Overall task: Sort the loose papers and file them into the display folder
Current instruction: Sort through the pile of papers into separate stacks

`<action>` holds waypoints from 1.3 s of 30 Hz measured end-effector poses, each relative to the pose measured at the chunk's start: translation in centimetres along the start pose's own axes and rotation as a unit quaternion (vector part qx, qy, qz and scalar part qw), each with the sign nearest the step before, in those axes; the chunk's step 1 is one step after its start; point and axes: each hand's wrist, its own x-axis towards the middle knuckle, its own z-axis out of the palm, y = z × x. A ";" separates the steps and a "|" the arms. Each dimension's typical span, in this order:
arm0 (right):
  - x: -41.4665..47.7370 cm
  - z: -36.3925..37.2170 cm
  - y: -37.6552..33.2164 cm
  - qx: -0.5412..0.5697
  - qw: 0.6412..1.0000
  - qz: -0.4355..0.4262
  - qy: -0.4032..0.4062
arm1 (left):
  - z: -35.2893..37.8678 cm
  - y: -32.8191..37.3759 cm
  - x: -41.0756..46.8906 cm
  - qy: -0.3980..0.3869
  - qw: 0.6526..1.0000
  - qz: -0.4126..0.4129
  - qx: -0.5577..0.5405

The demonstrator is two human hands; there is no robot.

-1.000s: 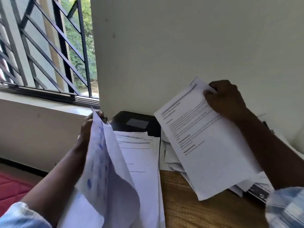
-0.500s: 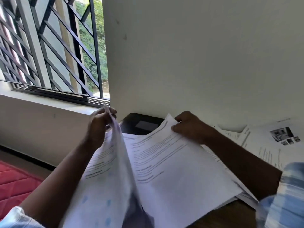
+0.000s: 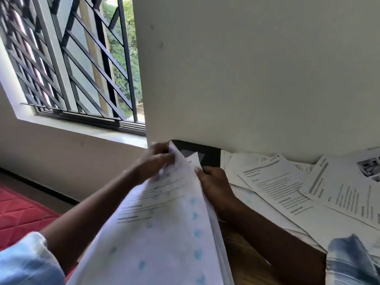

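Loose papers (image 3: pixel 277 188) rightward (wall (image 3: pixel 246 79) behind)

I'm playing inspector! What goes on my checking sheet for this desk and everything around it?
Surface: wooden table, mostly under paper.
Job's things: sheaf of sheets raised off the table, blurred; loose papers spread overlapping on the right.
Clutter: black thing by the wall, partly hidden; cannot tell what it is.
Grippers: left hand grips the sheaf's top corner; right hand at its right edge, thumb on the paper, grip unclear.
Cables: nothing seen.
Surroundings: barred window on the left, white wall ahead, red mat on the floor.
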 end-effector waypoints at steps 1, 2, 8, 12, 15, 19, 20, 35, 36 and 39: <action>-0.5 0.2 -0.2 0.035 0.999 -0.020 -0.004 | 1.1 -0.5 -0.6 0.008 1.000 0.024 0.001; -1.1 0.3 -0.4 0.078 0.996 -0.035 -0.016 | 2.0 -0.9 -1.0 0.011 0.999 0.041 0.013; -1.6 -1.1 0.2 0.106 0.991 -0.032 -0.071 | 1.5 -2.7 -0.1 0.061 0.985 -0.002 -0.162; 0.5 -3.8 2.6 -0.218 0.971 -0.068 0.066 | 1.3 -2.8 0.0 0.103 0.949 -0.038 -0.296; 1.2 -4.8 4.1 -0.253 0.966 -0.035 0.040 | 1.3 -2.8 0.2 0.092 0.951 -0.030 -0.294; 1.0 -4.4 5.3 -0.233 0.969 -0.059 0.057 | 1.4 -3.0 0.3 0.086 0.959 -0.026 -0.267; 0.9 -4.2 5.4 -0.232 0.969 -0.068 0.058 | 1.4 -3.1 0.3 0.084 0.961 -0.025 -0.263; -0.5 -3.4 4.4 -0.340 0.931 -0.131 0.017 | 1.3 -4.3 0.6 0.080 0.976 -0.019 -0.199; -0.5 -3.4 4.4 -0.325 0.937 -0.129 0.016 | 1.3 -4.3 0.6 0.076 0.979 -0.019 -0.186; -0.8 -3.0 4.4 -0.313 0.942 -0.123 0.005 | 1.6 -3.9 0.2 0.056 0.988 0.001 -0.145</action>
